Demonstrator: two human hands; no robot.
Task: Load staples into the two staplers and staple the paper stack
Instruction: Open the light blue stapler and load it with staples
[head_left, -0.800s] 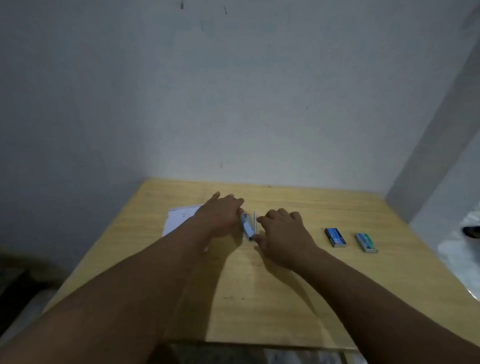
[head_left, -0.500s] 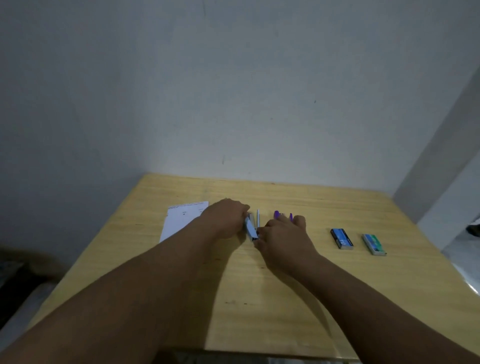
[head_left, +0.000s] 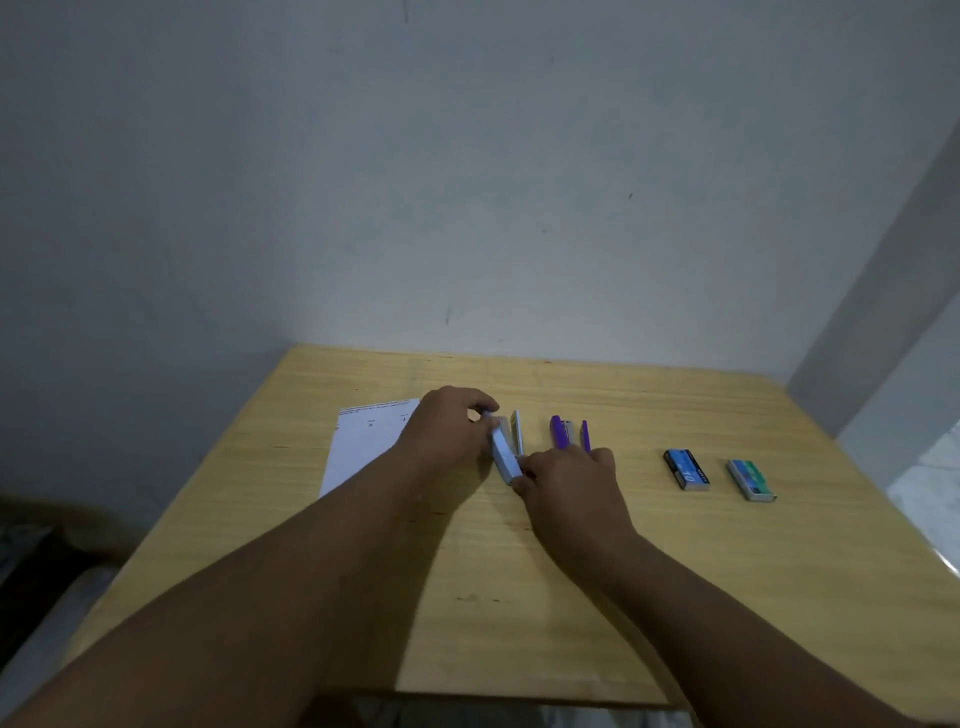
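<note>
Step in hand: opening the light-blue stapler at table centre. Left hand grips its far end; right hand pinches the near end. Next – fetch staples from the blue staple box, w/ purple stapler and paper stack untouched.

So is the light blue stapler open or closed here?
Open: the light blue stapler shows its top swung away from the pale base strip beside it, with the left hand and right hand gripping it.
</note>
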